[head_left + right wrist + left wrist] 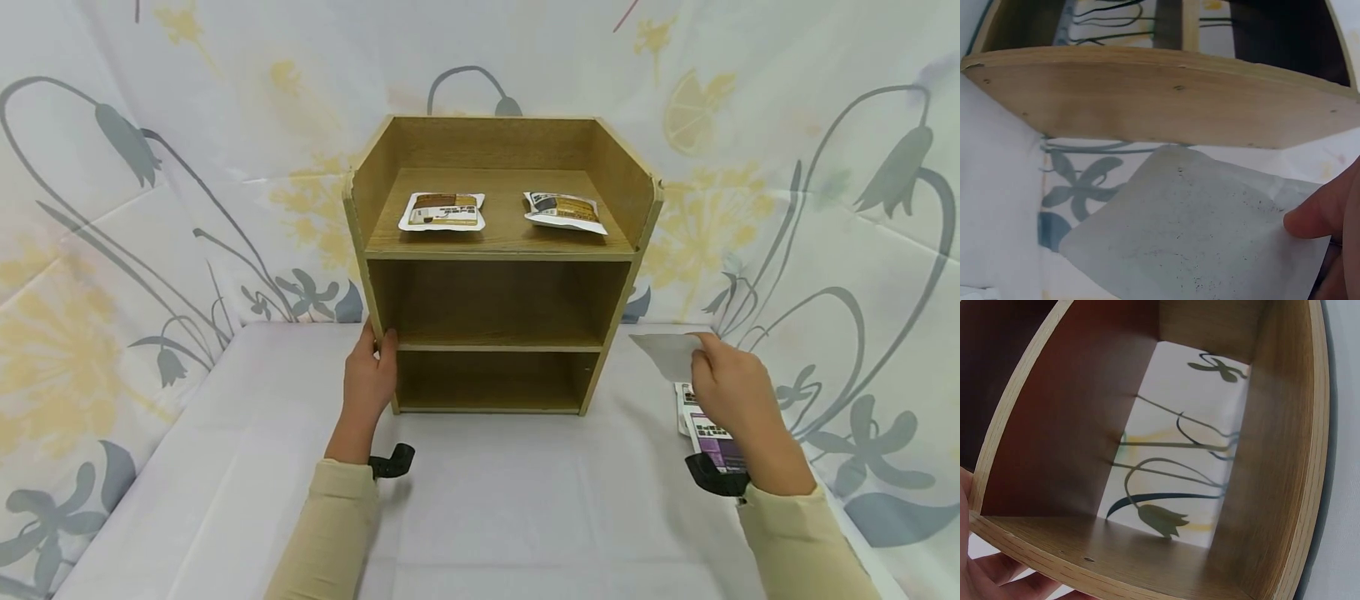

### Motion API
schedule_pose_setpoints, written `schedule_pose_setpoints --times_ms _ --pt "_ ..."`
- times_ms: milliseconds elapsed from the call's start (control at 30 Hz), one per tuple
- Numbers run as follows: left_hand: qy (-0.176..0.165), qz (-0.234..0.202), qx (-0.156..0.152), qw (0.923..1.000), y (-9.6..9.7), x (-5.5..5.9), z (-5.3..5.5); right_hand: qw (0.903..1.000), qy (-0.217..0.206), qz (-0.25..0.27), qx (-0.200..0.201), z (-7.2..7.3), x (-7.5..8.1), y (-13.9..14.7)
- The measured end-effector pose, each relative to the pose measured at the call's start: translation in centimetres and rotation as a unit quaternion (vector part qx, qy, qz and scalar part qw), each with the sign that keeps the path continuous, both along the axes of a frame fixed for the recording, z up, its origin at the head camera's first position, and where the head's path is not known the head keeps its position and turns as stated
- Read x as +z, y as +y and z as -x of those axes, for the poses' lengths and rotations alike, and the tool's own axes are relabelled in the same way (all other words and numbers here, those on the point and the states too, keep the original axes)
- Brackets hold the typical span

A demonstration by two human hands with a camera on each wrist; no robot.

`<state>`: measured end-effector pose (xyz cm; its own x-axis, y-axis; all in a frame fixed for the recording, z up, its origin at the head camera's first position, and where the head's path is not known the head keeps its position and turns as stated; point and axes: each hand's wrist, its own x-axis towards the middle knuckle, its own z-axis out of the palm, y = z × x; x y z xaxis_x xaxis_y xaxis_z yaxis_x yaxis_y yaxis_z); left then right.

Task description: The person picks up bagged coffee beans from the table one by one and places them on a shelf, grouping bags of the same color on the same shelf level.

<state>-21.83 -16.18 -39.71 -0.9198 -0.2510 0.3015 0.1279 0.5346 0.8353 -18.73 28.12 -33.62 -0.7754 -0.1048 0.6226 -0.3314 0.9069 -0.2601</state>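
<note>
A small wooden shelf unit (pixel 498 348) stands on the white cloth. My left hand (pixel 367 377) grips its left side panel, the thumb in front and the other fingers around the outer side. Off to the right of the unit, my right hand (pixel 731 387) pinches a flat silvery-grey packet (pixel 666 352) by its edge. In the right wrist view the packet (pixel 1191 231) shows a plain, speckled face beside the unit's side panel (pixel 1147 103). On the top shelf lie two brown-and-white food packets, one on the left (pixel 444 212) and one on the right (pixel 565 212).
Beneath my right hand, a purple-and-white packet (pixel 718 446) and another white packet (pixel 682 404) lie on the cloth, partly covered by the hand and wrist mount. A flower-patterned fabric (pixel 247 100) hangs behind and along both sides.
</note>
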Motion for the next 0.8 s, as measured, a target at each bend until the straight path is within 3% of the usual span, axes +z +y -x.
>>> schedule_pose_setpoints --times_ms 300,633,800 --pt "-0.002 0.0 0.002 1.0 -0.1 -0.2 0.1 0.9996 0.028 -0.005 0.008 -1.3 1.5 -0.6" --pt "0.011 -0.001 -0.002 0.9999 -0.1 -0.2 0.2 0.9997 0.018 -0.006 0.013 -2.7 3.0 -1.1" --pt "0.017 0.0 -0.001 0.9998 -0.1 -0.2 0.2 0.999 0.035 -0.001 0.028 -3.0 3.6 -1.7"
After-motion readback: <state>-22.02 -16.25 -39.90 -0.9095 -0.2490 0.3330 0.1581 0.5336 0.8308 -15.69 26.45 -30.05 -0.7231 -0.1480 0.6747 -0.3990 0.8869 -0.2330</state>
